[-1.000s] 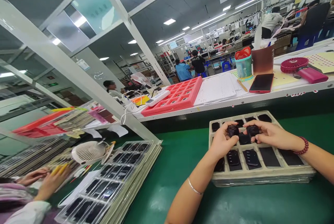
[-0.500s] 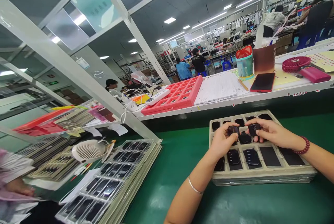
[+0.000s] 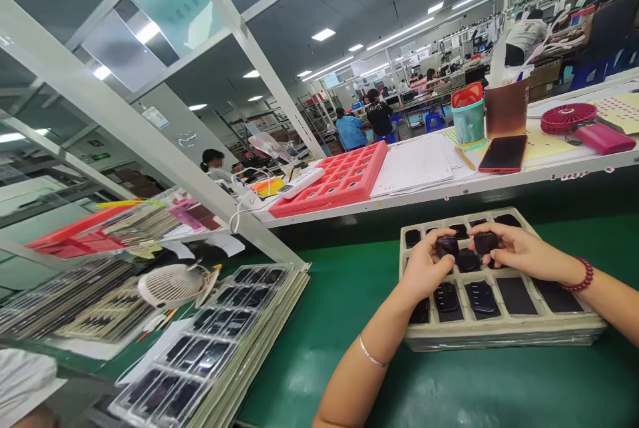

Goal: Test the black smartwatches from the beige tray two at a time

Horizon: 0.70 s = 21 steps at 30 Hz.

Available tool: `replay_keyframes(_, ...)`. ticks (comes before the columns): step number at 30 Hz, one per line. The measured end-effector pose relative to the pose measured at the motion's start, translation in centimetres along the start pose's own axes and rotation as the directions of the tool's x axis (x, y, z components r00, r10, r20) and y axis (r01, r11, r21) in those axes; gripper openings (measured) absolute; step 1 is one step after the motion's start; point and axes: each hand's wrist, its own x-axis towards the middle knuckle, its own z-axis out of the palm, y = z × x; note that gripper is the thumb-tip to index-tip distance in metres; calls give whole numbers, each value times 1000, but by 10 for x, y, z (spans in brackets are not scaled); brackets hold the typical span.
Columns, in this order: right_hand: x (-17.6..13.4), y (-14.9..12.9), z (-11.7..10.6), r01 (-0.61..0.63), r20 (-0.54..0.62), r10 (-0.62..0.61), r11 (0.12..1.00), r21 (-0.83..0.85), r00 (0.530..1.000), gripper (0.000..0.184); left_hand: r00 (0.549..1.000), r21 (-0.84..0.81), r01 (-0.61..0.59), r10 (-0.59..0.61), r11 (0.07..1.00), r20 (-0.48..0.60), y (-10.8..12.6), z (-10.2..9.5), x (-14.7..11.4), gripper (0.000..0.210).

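A stack of beige moulded trays point(image 3: 499, 331) lies on the green bench mat point(image 3: 359, 375), its pockets holding several small black parts. My left hand point(image 3: 424, 268) grips one small black part point(image 3: 446, 245) above the tray's middle row. My right hand point(image 3: 519, 251) grips another black part point(image 3: 485, 241) just beside it. The two held parts sit close together, almost touching. A bangle is on my left wrist and a red bead bracelet on my right.
A second stack of trays point(image 3: 210, 355) with black parts lies at the left, beside a white fan point(image 3: 170, 285). On the shelf behind stand a red tray point(image 3: 344, 182), a phone point(image 3: 503, 153), a cup point(image 3: 468, 120) and a pink fan point(image 3: 566, 116). People work farther back.
Both hands stayed over the tray, turning the two black parts slightly. The co-worker's hands at the lower left withdrew out of sight.
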Motion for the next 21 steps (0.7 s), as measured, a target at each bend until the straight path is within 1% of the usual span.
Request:
replay_keyframes(4,0,2,0,35,-10,-35,999,-22,999,45,1000,46,-6,6,999,-2,-3,0,1,55)
replay_keyframes(8,1,1,-3,-42,34,41,999,23,999,47,1000,67,-12,12,998,3,-3,0,2,57)
replay_keyframes(10,1,1,-3,-46,28,45,998,44,999,50,1000,59,-15,14,998,10,-3,-1,2,59)
replay_keyframes(16,0,0,-1,24,-18,-24,1000,9,1000,50,1000,34,-3,3,999,20,-4,-1,2,62)
replay_keyframes(21,0,0,-1,76,-6,-76,996,-41,997,48,1000,67,-26,25,997,9,-4,-1,2,53)
